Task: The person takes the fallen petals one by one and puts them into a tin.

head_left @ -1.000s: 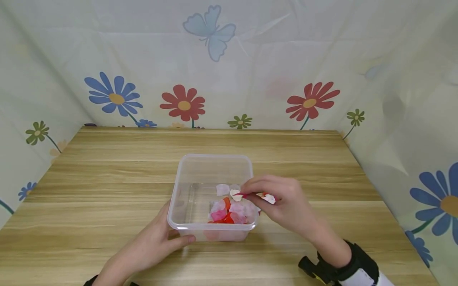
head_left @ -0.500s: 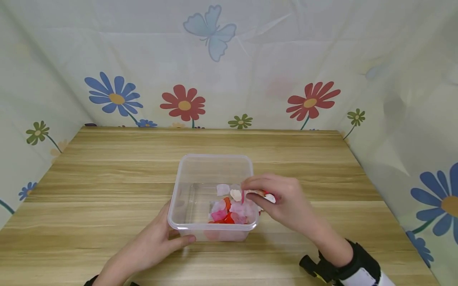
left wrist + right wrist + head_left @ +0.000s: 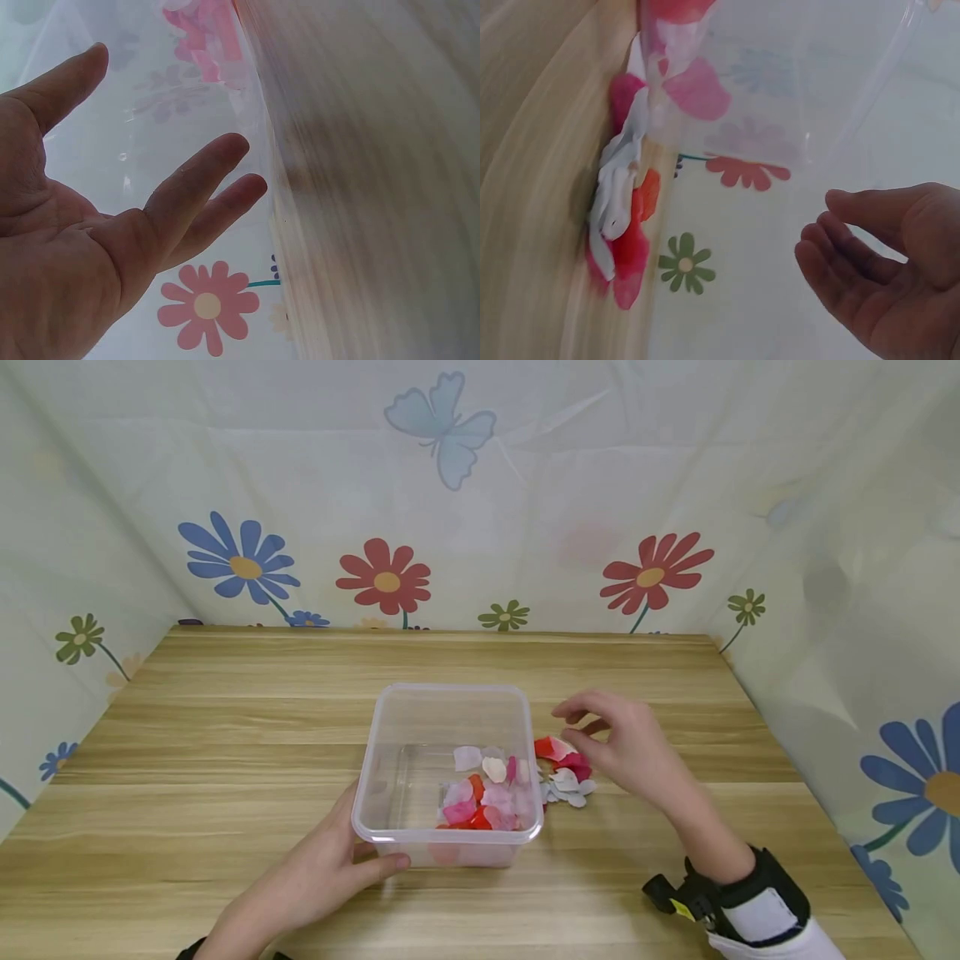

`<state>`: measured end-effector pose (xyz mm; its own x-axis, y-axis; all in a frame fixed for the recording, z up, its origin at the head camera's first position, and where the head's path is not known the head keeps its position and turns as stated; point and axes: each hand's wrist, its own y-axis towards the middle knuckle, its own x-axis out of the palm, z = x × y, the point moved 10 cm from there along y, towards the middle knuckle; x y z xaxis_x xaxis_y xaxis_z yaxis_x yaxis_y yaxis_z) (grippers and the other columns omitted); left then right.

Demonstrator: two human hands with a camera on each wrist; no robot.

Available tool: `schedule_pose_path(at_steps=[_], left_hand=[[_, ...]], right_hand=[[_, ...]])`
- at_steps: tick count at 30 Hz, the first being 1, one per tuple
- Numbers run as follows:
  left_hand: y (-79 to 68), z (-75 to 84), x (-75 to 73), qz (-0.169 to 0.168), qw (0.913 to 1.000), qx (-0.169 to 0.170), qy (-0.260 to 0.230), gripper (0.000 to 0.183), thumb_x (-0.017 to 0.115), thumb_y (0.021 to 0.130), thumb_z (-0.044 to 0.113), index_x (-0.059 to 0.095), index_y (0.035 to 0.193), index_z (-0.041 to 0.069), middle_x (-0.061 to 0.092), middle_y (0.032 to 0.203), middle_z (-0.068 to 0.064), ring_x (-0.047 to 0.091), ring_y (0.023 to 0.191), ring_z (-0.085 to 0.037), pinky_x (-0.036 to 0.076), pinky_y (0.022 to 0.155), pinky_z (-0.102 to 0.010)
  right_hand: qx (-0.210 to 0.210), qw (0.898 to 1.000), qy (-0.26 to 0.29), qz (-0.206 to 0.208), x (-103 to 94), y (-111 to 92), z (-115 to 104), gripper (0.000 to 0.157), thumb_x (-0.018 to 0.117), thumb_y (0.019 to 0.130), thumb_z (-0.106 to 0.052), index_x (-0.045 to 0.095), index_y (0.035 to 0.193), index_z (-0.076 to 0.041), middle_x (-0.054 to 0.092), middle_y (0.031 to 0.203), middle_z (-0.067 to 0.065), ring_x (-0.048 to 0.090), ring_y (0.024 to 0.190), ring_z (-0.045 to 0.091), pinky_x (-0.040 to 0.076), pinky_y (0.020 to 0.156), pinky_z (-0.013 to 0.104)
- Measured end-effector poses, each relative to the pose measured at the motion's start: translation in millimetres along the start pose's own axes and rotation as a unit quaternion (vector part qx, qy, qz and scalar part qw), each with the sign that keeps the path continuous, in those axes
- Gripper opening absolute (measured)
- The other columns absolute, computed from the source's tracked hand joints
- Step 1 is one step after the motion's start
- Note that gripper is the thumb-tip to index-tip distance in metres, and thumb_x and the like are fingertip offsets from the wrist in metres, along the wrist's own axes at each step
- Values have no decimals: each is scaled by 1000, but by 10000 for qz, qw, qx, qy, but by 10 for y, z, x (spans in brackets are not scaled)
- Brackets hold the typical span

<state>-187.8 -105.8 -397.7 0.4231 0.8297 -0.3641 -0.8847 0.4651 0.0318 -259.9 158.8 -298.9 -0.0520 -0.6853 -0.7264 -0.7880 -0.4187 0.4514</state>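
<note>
A clear plastic box (image 3: 446, 836) stands on the table with several pink, red, orange and white flower petals (image 3: 461, 812) in its right part. My left hand (image 3: 318, 870) rests at the box's near left corner, thumb along the front wall; in the left wrist view its fingers (image 3: 196, 182) extend loosely beside the clear wall. My right hand (image 3: 630, 745) hovers above the far side of a small petal pile (image 3: 566, 783) just right of the box. In the right wrist view, its fingers (image 3: 821, 274) are loosely bent and hold nothing.
The wood-grain table (image 3: 225, 718) spreads around the box. A white cloth (image 3: 525, 485) printed with flowers and a butterfly hangs behind it and at both sides. A black wrist strap with a device (image 3: 697, 897) sits on the right forearm.
A dark pink petal pinched by my right hand has dropped into the box at its right side. That hand has moved right, uncovering the petal pile. The left hand and box stay put.
</note>
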Motion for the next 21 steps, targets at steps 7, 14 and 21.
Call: schedule_pose_path(at_steps=[7, 14, 21], left_hand=[[1, 2, -1, 1, 10000, 0, 1, 95, 77, 87, 11, 12, 155, 22, 41, 136, -10, 56, 117, -29, 47, 90, -27], [0, 7, 0, -7, 10000, 6, -26, 95, 77, 87, 10, 11, 155, 22, 42, 136, -10, 56, 117, -29, 47, 90, -28], [-2, 2, -1, -2, 10000, 13, 20, 96, 77, 87, 10, 10, 156, 23, 41, 137, -10, 57, 117, -28, 47, 90, -28]], right_hand=[[995, 9912, -164, -858, 181, -28, 411, 19, 78, 82, 1, 70, 97, -6, 64, 91, -1, 61, 84, 17, 54, 72, 29], [1306, 9761, -395, -1692, 360, -114, 599, 15, 76, 82, 2, 68, 92, -7, 61, 83, -3, 57, 79, 18, 50, 69, 24], [1420, 9616, -331, -2325, 493, -213, 618, 16, 77, 82, 2, 68, 89, -9, 57, 76, -4, 53, 71, 16, 48, 62, 23]])
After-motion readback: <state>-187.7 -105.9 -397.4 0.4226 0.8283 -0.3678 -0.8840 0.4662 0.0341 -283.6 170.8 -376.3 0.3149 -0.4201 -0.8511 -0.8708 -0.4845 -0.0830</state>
